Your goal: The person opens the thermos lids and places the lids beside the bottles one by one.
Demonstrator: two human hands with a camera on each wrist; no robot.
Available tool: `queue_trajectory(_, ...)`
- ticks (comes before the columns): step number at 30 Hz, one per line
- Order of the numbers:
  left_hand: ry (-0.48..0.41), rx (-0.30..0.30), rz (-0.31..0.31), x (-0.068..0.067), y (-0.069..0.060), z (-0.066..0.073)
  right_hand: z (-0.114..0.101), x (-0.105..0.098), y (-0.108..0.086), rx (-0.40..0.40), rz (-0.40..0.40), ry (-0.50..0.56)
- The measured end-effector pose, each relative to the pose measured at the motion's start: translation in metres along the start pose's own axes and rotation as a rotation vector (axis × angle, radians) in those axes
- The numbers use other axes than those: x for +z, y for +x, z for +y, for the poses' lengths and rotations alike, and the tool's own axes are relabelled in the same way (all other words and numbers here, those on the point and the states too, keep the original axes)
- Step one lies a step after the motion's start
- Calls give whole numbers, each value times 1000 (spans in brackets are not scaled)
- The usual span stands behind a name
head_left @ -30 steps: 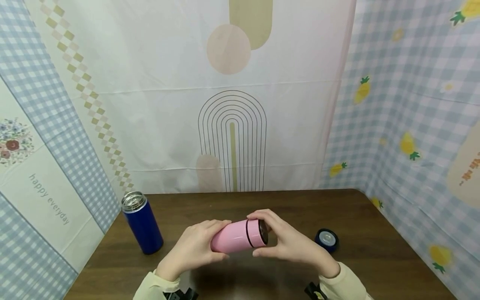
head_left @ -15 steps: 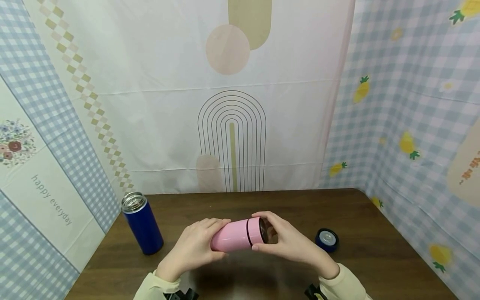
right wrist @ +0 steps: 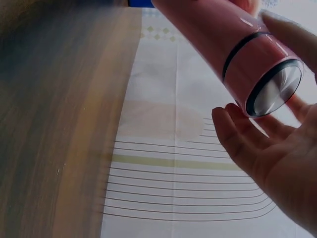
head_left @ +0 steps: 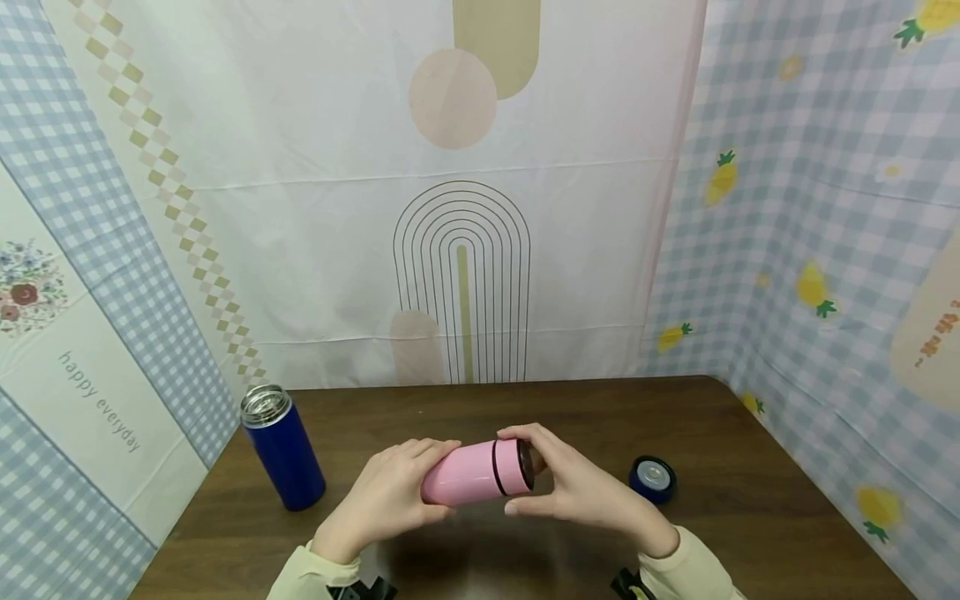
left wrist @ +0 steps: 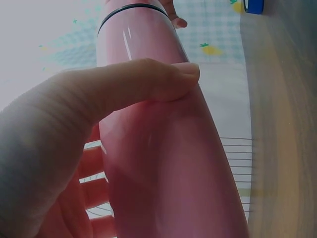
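Note:
A pink insulated bottle [head_left: 461, 475] lies nearly level in the air above the table, its lid end tilted to the right. My left hand [head_left: 393, 492] grips the body, and in the left wrist view the thumb [left wrist: 143, 84] crosses over it. At the other end, a black ring separates the body from the pink lid [head_left: 514, 467], which has a shiny round end face [right wrist: 278, 91]. My right hand [head_left: 573, 487] is spread loosely around this lid. Its upper fingertips are at the lid's edge, while its thumb sits slightly apart below.
On the left of the brown wooden table [head_left: 420, 408] stands a dark blue bottle [head_left: 288, 454] without a lid. A dark blue lid [head_left: 652, 478] lies on the right, beyond my right wrist. Patterned cloth [head_left: 337, 250] hangs behind the table.
My right thumb touched the lid half a second ago and is now slightly below it; the right fingers have shifted around the lid. The left hand and bottle stay nearly in place.

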State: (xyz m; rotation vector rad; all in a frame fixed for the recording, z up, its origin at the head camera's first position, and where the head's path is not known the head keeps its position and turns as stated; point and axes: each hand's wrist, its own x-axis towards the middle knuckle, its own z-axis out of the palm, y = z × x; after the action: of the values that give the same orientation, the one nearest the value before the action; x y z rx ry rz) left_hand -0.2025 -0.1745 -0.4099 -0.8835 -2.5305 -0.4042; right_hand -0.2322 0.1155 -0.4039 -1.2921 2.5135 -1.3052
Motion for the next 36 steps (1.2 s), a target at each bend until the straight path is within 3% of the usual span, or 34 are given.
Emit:
queue_trajectory(4, 8, 2, 9, 0, 0, -1, -3, 1, 1, 114, 19, 4)
queue_trajectory(13, 5, 3, 9, 1, 0, -1, -2, 1, 3, 152, 22, 4)
queue_trajectory(20, -20, -6, -2, 2, 0, -1, 1, 0, 1, 75, 23, 45)
queue_trajectory(25, -12, 1, -4, 3, -1, -1, 3, 0, -1, -47, 14, 13)
queue_trajectory(28, -6, -1, -11, 3, -1, -1, 3, 1, -1, -76, 19, -16)
queue_trajectory(36, 1, -5, -17, 2, -1, 0, 0, 3, 0, 93, 63, 32)
